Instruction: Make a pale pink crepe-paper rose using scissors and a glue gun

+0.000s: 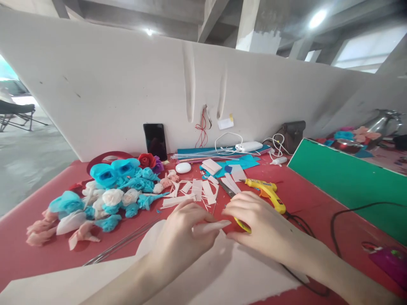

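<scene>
My left hand (190, 226) is closed around a small rolled strip of pale crepe paper (211, 227), whose tip points right. Just right of that tip is my right hand (254, 220), its thumb and curled fingers apart with nothing visibly between them. Scissors with yellow handles (242, 225) show behind the right hand, partly covered by it; their dark blades (226, 188) point away from me. Under both hands spreads a large pale paper sheet (222, 271). Cut pale paper strips (197, 189) lie scattered beyond the hands.
Blue, white and pink paper flowers (112, 197) are heaped at left, near thin metal wires (122, 242). A yellow hot glue gun (269, 192) with a black cord lies right. At the back are a phone (154, 142), a white case (183, 168) and a power bank (249, 146). A green board (346, 186) stands right.
</scene>
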Tool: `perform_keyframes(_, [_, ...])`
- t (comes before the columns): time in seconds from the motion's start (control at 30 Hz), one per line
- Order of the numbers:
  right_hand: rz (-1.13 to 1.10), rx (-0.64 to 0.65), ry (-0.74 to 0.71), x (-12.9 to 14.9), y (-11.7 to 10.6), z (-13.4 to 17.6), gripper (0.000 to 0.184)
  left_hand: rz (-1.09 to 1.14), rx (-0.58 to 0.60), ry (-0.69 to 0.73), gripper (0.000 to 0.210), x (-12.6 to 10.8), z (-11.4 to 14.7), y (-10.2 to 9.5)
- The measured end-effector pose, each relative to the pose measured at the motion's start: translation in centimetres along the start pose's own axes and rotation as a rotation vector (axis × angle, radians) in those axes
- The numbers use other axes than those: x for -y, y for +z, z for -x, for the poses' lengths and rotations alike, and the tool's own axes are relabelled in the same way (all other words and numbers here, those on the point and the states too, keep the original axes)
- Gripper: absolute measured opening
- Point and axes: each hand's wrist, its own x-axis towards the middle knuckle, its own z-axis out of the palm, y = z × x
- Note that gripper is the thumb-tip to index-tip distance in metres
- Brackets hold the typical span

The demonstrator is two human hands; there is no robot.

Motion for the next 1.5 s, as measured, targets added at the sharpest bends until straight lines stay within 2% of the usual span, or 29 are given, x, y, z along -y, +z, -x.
perform_keyframes(0.07, [-0.031,0.015,-0.021,-0.3,0.6,-0.4,0.002,-0.025,-0.009,0.035,0.018,-0.1,0.2,0.1])
perform_keyframes(0.23, [-0.064,0.02,-0.075,-0.6,1.1,-0.5,0.019,-0.061,-0.028,-0.008,0.022,-0.4,0.5,0.2])
perform_keyframes(0.43, [-0.082,0.001,-0.11,-0.3,1.5,-0.2,0.021,-0.056,0.0,-0.081,0.02,-0.4,0.4,0.0])
perform_keyframes(0.53, [-0.078,0.004,-0.118,-0.5,1.5,-0.2,0.023,-0.042,0.033,-0.09,0.011,-0.4,0.3,-0.2])
perform_keyframes(0.67, [-0.076,-0.007,-0.113,-0.6,1.7,-0.4,0.022,-0.01,0.071,-0.091,0.018,-0.5,0.3,-0.3])
perform_keyframes(0.77, [-0.07,0.002,-0.105,-0.3,1.8,-0.6,0.023,0.015,0.067,-0.128,0.014,-0.5,0.3,-0.3])
perform_keyframes(0.87, [-0.061,0.03,-0.069,-0.4,0.9,-0.7,0.02,0.051,0.058,-0.184,0.016,-0.4,0.3,-0.5])
perform_keyframes(0.97, [-0.043,-0.001,0.121,-2.5,-1.2,-0.4,0.014,0.109,0.072,-0.252,0.014,-0.2,0.2,-0.6])
perform_keyframes(1.07, [0.069,-0.179,0.532,-7.2,-2.9,0.9,0.013,0.175,0.093,-0.337,0.017,0.1,0.0,-0.5])
perform_keyframes(1.1, [0.111,-0.213,0.66,-9.0,-3.0,1.5,0.018,0.196,0.097,-0.366,0.018,0.1,0.0,-0.4])
perform_keyframes(1.13, [0.14,-0.21,0.781,-10.7,-2.9,2.1,0.023,0.216,0.097,-0.393,0.018,0.2,-0.1,-0.3])
perform_keyframes(1.2, [0.124,-0.112,0.966,-13.5,-2.2,3.3,0.028,0.256,0.092,-0.435,0.022,0.2,-0.1,-0.1])
perform_keyframes(1.27, [0.03,0.014,1.025,-15.1,-1.0,4.0,0.029,0.293,0.087,-0.463,0.026,0.2,-0.1,0.1])
perform_keyframes(1.33, [-0.067,0.078,1.016,-15.6,0.1,4.2,0.03,0.327,0.081,-0.484,0.029,0.2,-0.2,0.1])
perform_keyframes(1.5, [-0.212,0.024,1.033,-15.4,1.1,3.7,0.03,0.411,0.051,-0.506,0.036,0.8,-0.6,0.0])
